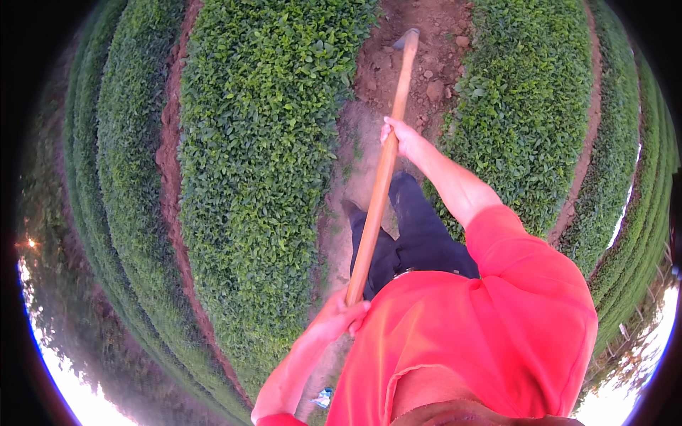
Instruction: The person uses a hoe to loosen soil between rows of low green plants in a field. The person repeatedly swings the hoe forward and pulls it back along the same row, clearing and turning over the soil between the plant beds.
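A hoe with a long wooden handle [379, 197] slants away from my waist up the dirt path. Its metal blade [400, 42] is at the far end, over loose brown soil [434, 69]; I cannot tell whether it touches the ground. Around the middle of the handle, my right hand [400, 137] is closed with the arm stretched forward. My left hand [341, 315] grips the near end by my waist, so the tip of the handle is hidden.
Dense rows of trimmed green bushes, one on the left [256, 175] and one on the right [527, 112], border the narrow dirt path [354, 144]. My legs in dark trousers [426, 234] stand on it. Clods [435, 90] lie near the blade. A crumpled light-coloured scrap [322, 397] lies behind me.
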Action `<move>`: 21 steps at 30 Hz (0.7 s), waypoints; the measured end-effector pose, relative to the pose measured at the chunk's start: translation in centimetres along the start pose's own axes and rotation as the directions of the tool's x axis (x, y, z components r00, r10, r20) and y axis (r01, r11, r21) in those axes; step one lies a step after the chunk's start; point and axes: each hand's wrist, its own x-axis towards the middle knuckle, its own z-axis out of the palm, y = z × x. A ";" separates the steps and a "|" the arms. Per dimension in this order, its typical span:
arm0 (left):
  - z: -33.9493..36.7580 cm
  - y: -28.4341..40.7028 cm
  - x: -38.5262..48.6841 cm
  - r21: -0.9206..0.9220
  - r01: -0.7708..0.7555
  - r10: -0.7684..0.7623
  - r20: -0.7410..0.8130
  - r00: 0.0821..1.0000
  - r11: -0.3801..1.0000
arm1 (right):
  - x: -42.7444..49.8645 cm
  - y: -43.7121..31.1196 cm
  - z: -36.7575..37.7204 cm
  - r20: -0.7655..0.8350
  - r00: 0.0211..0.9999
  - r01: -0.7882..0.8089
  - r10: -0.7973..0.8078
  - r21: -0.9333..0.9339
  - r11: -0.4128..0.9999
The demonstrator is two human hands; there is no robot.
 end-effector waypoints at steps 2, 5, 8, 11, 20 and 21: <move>-0.7 -2.6 -3.2 0.136 0.042 -0.036 -0.045 0.998 0.990 | -3.4 3.2 -1.3 0.103 0.994 -0.059 0.047 0.117 0.991; -1.5 -8.4 -9.7 0.136 0.154 -0.143 -0.086 0.986 0.979 | -11.1 10.2 -1.7 0.115 0.991 -0.071 0.062 0.079 0.994; -2.6 -13.7 -14.8 0.123 0.296 -0.280 -0.128 0.951 0.947 | -15.5 15.6 -4.4 0.090 0.959 -0.276 0.270 0.071 0.958; -5.4 -24.2 -16.8 0.138 0.360 -0.329 -0.206 0.922 0.923 | -18.9 19.5 -5.7 -0.078 0.932 -0.353 0.353 0.018 0.936; -7.5 -28.2 -5.4 0.681 0.482 0.067 -0.612 0.788 0.552 | -16.6 17.2 -7.7 -0.281 0.944 -0.193 0.174 -0.040 0.980; -7.5 -26.9 -2.6 0.703 0.450 0.116 -0.599 0.793 0.551 | -16.0 14.8 -7.1 -0.229 0.966 -0.139 0.122 -0.056 0.989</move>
